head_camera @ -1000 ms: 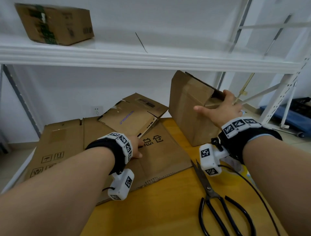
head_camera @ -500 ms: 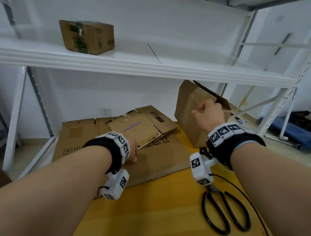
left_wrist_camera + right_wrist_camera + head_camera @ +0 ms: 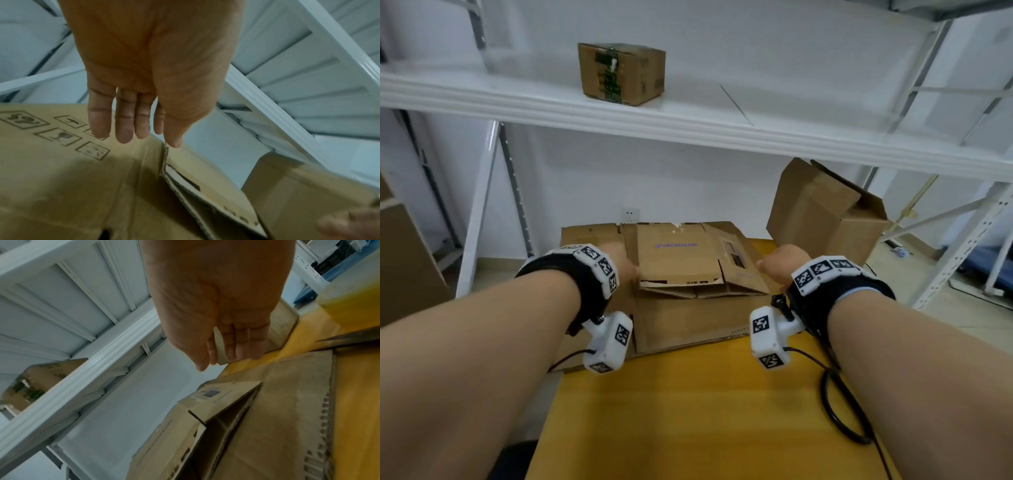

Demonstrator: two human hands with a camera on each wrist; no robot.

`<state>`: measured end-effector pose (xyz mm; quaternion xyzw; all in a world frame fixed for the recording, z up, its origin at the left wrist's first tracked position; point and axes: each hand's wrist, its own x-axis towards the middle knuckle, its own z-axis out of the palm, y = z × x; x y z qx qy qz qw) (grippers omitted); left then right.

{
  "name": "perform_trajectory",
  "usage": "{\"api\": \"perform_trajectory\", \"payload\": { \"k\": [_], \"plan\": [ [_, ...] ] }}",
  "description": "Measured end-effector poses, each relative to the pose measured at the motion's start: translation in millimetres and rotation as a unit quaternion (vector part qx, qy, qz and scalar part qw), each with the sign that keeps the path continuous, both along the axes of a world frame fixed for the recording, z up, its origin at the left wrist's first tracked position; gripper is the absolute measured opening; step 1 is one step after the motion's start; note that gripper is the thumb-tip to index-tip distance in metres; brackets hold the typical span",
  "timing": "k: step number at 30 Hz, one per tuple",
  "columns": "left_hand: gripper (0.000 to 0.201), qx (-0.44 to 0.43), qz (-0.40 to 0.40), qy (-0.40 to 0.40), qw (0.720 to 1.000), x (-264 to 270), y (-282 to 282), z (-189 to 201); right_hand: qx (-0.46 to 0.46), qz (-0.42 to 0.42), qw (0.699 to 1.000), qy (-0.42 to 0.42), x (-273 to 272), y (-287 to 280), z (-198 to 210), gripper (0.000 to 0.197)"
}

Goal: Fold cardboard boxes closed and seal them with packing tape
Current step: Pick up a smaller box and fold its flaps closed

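Note:
A flattened Decathlon box (image 3: 678,260) lies on a larger flat cardboard sheet (image 3: 688,322) at the back of the yellow table (image 3: 705,411). My left hand (image 3: 626,267) is at its left edge, fingers straight over the sheet (image 3: 51,170) and thumb near the box's corner (image 3: 185,170), holding nothing. My right hand (image 3: 774,263) hovers off its right edge with relaxed fingers (image 3: 255,350), empty. Below that hand, the flattened box (image 3: 205,410) shows its gaping end.
An upright open box (image 3: 822,219) stands at the table's back right. A sealed box (image 3: 621,72) sits on the white shelf (image 3: 688,126) overhead. A black scissors handle (image 3: 839,421) lies by my right forearm. Shelf posts (image 3: 479,212) flank the table.
My right hand let go of the upright box and came left toward the flattened box. The flattened box has turned square to me and lies flatter. My left hand stayed at its left edge.

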<state>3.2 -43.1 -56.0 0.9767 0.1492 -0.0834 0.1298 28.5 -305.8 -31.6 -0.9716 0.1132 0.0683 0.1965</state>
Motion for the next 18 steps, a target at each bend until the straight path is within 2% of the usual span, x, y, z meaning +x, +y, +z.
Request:
{"api": "perform_trajectory", "payload": {
  "k": [2,4,8,10,11,12,14,16,18],
  "plan": [
    [0.031,-0.047,0.022,-0.001,0.999,3,-1,-2,-0.002,-0.004,1.0,0.006,2,0,-2,0.028],
    [0.034,-0.084,0.032,0.016,0.996,11,0,0,-0.002,0.001,1.0,0.014,4,-1,-2,0.026],
    [0.037,-0.082,0.01,0.043,0.996,19,-4,1,0.023,-0.008,0.999,0.022,6,-4,-5,0.036],
    [0.036,-0.084,0.037,0.061,0.994,17,-9,2,0.033,-0.009,0.999,0.033,8,-3,-11,0.038],
    [0.035,-0.028,-0.009,0.057,0.998,18,-9,-1,0.041,-0.007,0.998,0.04,9,-3,-14,0.041],
    [0.034,-0.034,-0.012,0.051,0.998,15,-10,-3,0.05,-0.005,0.998,0.045,9,-3,-17,0.046],
    [0.034,-0.117,0.039,0.03,0.992,12,-10,-1,0.06,0.006,0.997,0.053,11,-1,-23,0.058],
    [0.038,-0.158,0.056,0.018,0.986,14,-8,-3,0.068,0.012,0.996,0.062,13,1,-29,0.073],
    [0.04,-0.246,0.09,0.004,0.965,15,-7,-7,0.079,0.013,0.995,0.066,16,3,-33,0.081]
  ]
}}
